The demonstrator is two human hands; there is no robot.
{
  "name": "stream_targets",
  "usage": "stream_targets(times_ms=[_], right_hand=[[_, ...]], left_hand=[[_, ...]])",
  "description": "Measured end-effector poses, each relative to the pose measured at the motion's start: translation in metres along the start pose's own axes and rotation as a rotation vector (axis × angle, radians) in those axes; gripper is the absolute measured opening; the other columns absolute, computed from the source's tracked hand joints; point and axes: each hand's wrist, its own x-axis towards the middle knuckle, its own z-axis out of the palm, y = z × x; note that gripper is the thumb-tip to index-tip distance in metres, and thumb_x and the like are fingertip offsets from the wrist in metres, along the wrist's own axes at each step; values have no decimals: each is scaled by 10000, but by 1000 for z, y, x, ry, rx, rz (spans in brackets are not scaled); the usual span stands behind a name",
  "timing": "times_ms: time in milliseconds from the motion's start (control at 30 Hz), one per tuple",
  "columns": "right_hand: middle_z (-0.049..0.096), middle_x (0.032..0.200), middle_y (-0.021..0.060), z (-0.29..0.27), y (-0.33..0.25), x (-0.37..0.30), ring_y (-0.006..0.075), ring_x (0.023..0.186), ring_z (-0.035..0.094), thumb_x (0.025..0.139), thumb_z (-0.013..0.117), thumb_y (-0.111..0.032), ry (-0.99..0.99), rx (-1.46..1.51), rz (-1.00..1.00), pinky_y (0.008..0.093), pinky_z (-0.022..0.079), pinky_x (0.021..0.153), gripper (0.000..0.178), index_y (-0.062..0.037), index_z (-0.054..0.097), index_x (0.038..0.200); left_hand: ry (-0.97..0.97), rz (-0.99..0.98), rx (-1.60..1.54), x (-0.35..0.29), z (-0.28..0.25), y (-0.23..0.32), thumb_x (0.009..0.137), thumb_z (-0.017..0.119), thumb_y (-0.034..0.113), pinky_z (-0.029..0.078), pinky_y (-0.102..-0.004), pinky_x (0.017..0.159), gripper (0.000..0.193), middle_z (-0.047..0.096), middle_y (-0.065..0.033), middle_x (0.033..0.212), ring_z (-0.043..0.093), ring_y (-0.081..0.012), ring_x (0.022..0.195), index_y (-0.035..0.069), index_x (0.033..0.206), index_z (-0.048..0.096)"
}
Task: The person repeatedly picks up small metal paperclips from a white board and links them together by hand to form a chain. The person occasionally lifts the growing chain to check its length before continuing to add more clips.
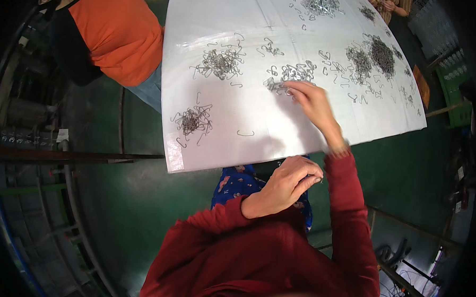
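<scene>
My right hand (314,101) reaches over the white table and touches the near edge of a pile of shiny metal S-hooks (299,71). Its thumb and fingers come close together there; whether a hook is between them I cannot make out. Just off the table's near edge, in front of my body, my left hand (288,184) is closed in a pinch. A tiny bit of something shows at its fingertips, too small to name. A single thin wire hook (245,133) lies on the table left of my right hand.
More hook piles lie on the white table (217,154): dark ones at left (193,121), mid-left (219,63) and right (381,56), and a shiny one (316,0) at the far side. A person in orange (119,37) stands at left; another person's hand (389,5) is far right.
</scene>
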Motion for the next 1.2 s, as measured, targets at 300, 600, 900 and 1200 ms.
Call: stream_targets(times_ms=[300, 600, 900, 1200], right_hand=[[654, 961, 182, 67, 73, 65, 343, 866, 630, 731, 547, 138, -176, -307, -247, 389, 516, 834, 357, 24, 677, 1044], [611, 952, 188, 58, 79, 57, 365, 902, 618, 788, 586, 20, -226, -384, -174, 420, 501, 817, 113, 22, 661, 872], [634, 657, 72, 31, 67, 36, 156, 558, 598, 820, 684, -48, -134, -49, 202, 313, 482, 535, 57, 1, 657, 809], [614, 624, 48, 19, 72, 17, 106, 526, 581, 794, 655, 20, -153, 1, 360, 255, 456, 475, 13, 29, 649, 787]], left_hand=[[-36, -70, -3, -7, -4, -2, 888, 625, 46, 457, -359, 838, 91, 634, -59, 945, 588, -248, 921, 67, 976, 614], [-42, -35, 47, -17, -1, 0, 896, 624, 27, 492, -336, 810, 95, 650, -71, 970, 623, -224, 912, 46, 989, 614], [-28, -39, 30, -25, 7, -1, 904, 627, 55, 510, -338, 792, 95, 649, -75, 961, 628, -224, 902, 51, 998, 625], [-44, -48, 10, -23, 8, -3, 897, 634, 36, 518, -326, 787, 108, 651, -76, 979, 634, -215, 902, 37, 1005, 625]])
